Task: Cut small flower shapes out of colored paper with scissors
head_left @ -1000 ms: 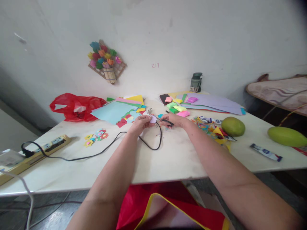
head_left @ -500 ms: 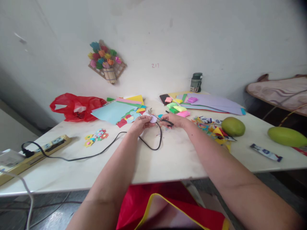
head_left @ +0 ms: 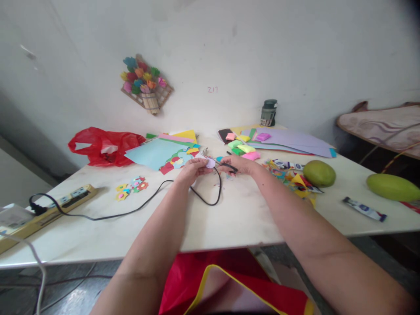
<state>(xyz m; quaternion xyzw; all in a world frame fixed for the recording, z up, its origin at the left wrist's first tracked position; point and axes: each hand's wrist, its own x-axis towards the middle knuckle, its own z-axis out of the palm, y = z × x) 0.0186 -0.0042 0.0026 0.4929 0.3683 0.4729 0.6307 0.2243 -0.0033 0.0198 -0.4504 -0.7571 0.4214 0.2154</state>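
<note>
Over the middle of the table, my left hand pinches a small piece of pale lilac paper. My right hand is closed round the black handles of a pair of scissors, whose blades point left toward the paper. Whether the blades touch the paper is too small to tell. A black cable loops on the table just below my hands. Behind my left hand lie cut-out shapes of coloured paper on a light blue sheet.
Small paper flowers and a power strip are at left, near a red plastic bag. Bright clay packs, paper scraps, green fruits and a glue tube lie at right. A bottle stands behind.
</note>
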